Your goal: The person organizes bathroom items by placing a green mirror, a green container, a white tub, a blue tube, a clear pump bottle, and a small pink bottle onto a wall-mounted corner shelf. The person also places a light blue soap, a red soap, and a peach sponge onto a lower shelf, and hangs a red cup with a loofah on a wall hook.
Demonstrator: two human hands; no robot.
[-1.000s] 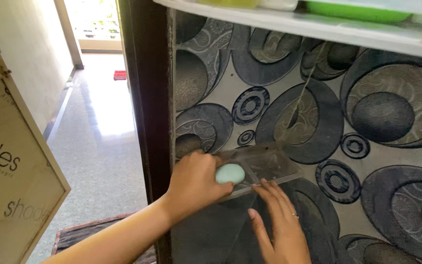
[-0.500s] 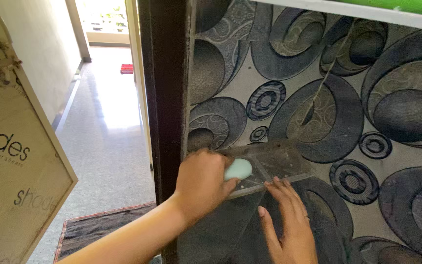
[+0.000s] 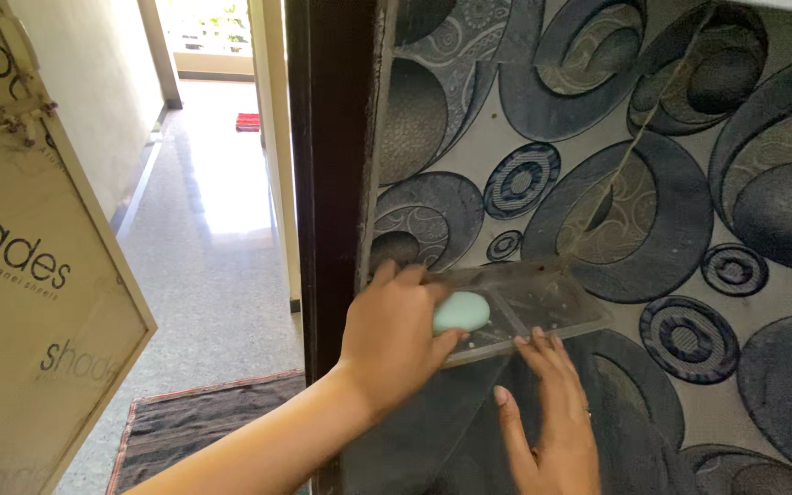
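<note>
1. Covering most of the view, a wall panel patterned with grey-blue circles stands behind the work, with a dark door frame along its left edge.
2. Leaning at the far left is a pale board, and below it a dark mat lies on the shiny floor.
3. Fixed to the panel, a clear plastic soap tray juts out, dusty and spotted.
4. The right hand rests under the tray's front edge, fingers flat and close together, holding nothing.
5. The left hand curls around a mint-green soap bar, gripping it over the tray's left part; by my judgement the bar is being set down or lifted there, and the next move calls for steadying the tray.
</note>
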